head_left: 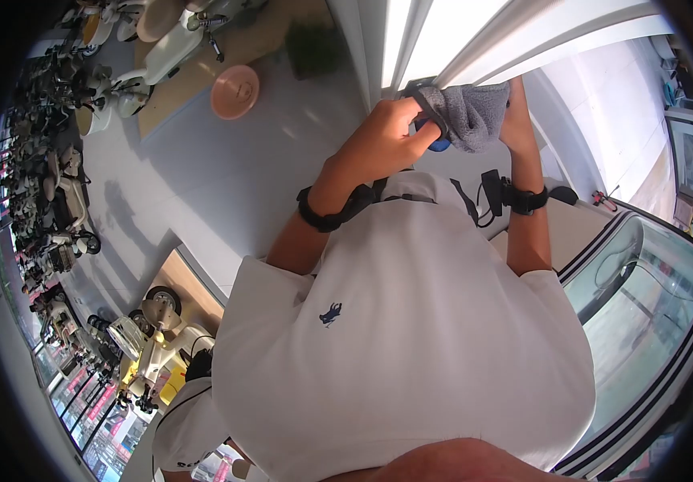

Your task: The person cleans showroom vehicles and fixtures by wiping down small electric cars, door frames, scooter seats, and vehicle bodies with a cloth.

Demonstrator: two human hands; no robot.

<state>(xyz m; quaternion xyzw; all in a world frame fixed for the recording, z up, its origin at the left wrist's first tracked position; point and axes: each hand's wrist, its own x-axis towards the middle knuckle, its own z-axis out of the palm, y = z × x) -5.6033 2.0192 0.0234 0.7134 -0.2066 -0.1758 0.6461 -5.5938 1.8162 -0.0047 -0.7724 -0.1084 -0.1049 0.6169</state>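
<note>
Both forearms reach out ahead of the chest, elbows bent. The left hand [390, 143] bends inward, thumb and fingers pinching the edge of a grey cloth [475, 116], bunched between both hands near the white frame [497, 40]. The cloth partly hides the right hand [515, 120], so its grip cannot be told.

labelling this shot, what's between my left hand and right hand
In the head view, a bunched grey towel lies between the left hand and the right hand; part of a blue item shows below its left side.
</note>
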